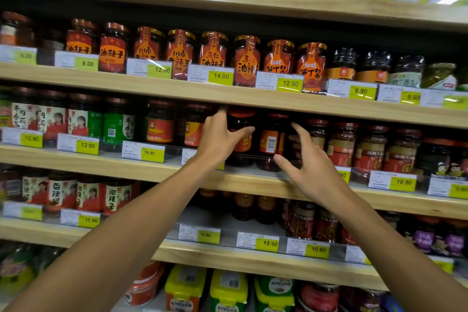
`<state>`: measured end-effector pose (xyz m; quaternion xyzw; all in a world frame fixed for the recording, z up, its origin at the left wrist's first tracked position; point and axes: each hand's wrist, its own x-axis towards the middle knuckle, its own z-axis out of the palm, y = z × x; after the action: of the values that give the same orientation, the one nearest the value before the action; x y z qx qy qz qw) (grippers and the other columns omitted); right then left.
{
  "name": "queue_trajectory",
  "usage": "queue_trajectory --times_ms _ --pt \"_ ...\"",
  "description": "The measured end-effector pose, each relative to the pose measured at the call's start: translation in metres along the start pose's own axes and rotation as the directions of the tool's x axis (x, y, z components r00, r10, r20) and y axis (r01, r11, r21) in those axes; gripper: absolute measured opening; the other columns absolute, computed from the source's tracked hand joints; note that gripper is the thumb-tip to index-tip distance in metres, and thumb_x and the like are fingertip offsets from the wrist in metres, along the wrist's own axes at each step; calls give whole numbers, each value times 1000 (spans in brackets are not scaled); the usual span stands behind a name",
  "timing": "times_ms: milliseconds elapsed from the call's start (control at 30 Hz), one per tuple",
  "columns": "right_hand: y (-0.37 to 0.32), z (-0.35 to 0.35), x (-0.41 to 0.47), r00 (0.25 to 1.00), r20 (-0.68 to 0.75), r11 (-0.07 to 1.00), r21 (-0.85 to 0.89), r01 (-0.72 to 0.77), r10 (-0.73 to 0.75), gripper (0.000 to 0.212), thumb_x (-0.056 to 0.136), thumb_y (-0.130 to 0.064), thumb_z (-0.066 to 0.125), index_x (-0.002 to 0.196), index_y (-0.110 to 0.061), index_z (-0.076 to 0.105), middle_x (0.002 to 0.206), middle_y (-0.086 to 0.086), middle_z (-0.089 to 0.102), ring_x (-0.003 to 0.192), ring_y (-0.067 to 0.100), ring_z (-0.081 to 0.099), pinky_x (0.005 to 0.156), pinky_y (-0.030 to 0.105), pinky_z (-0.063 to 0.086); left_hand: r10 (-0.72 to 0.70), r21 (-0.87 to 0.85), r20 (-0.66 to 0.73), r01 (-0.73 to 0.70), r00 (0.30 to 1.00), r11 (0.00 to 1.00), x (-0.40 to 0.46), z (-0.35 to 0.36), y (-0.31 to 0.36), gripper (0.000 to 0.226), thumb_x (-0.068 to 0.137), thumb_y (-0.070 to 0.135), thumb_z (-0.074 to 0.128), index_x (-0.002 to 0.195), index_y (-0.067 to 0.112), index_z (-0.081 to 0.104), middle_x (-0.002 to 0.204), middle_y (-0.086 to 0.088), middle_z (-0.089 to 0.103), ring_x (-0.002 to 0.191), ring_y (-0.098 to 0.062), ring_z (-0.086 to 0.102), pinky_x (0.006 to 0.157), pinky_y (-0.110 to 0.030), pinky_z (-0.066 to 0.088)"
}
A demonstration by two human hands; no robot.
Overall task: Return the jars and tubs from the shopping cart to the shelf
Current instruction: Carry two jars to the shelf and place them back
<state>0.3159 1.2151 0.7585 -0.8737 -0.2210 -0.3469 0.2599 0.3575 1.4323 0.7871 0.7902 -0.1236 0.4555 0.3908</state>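
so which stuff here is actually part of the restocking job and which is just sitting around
In the job:
- left hand gripping a red-lidded jar
- right hand open beside the barcode jar
- wooden shelf under them

Just there:
- yellow price tags
- yellow-lidded tubs at the bottom

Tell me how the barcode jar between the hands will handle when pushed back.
The barcode jar looks like glass, so likely stiff, heavy and breakable. It stands upright and tallish, so a high push might tip it. Its smooth wall may slip in the right hand.
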Motion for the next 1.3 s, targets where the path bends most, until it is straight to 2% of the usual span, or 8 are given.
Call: queue_trajectory --times_ms 67,133,367,500,600,800,1000,1300 --pt "1 -1 -1 1000 -5 1000 8 -1 1 81 97 -49 60 160 -30 13 160 2 37 145 21 38 111 34 36 -58 63 22 57 998 996 5 0 4 47 80 52 80 79 12 55 76 -2 59 70 -18 55 54 -31 40" --pt "3 -2 -1 1000 -2 1000 13 -8 8 81 97 -50 60 160 -31 13 159 2 39 145 22 38 112 37 36 -89 99 41 84 995 991 7 -1 8 51 82 52 78 71 12 48 68 1 47 67 -19 49 53 -30 32" --pt "4 -4 -4 1000 6 1000 5 -9 9 80 96 -51 60 159 -31 15 160 3 39 143 24 42 112 39 38 -79 166 147 54 986 985 0 0 8 58 89 55 67 121 9 54 107 -11 65 109 -35 61 84 -42 53" --pt "6 -12 -10 1000 24 999 -31 16 -15 77 97 -53 57 159 -34 17 163 -5 32 142 22 41 112 37 37 11 226 180 -53 984 973 -26 -15 7 74 94 54 59 153 23 29 153 -4 42 138 -31 45 106 -47 44" --pt "8 -21 -17 998 39 995 -78 56 -53 73 97 -54 56 159 -34 21 163 -8 31 149 14 30 118 37 32 124 295 198 -180 972 939 -49 -34 4 73 95 53 57 157 26 28 161 5 30 145 -19 35 109 -39 39" --pt "6 -35 -36 993 78 968 -230 102 -86 68 98 -56 52 158 -33 29 163 -8 29 150 11 23 121 32 21 331 370 324 -440 886 818 -74 -63 0 71 92 65 43 150 25 44 153 4 45 142 -16 39 116 -36 34" --pt "-5 -41 -55 989 125 937 -329 116 -79 71 96 -67 42 157 -32 32 162 -9 31 149 12 24 122 38 25 271 456 463 -489 844 744 -84 -78 0 80 89 78 26 152 30 41 156 5 42 145 -21 36 122 -45 27" --pt "-7 -35 -89 979 205 912 -403 82 2 81 88 -83 25 155 -38 32 161 -11 31 151 13 23 122 42 27 230 388 583 -516 779 764 -109 -78 -6 88 83 85 16 156 37 31 165 8 24 154 -20 17 126 -49 11"
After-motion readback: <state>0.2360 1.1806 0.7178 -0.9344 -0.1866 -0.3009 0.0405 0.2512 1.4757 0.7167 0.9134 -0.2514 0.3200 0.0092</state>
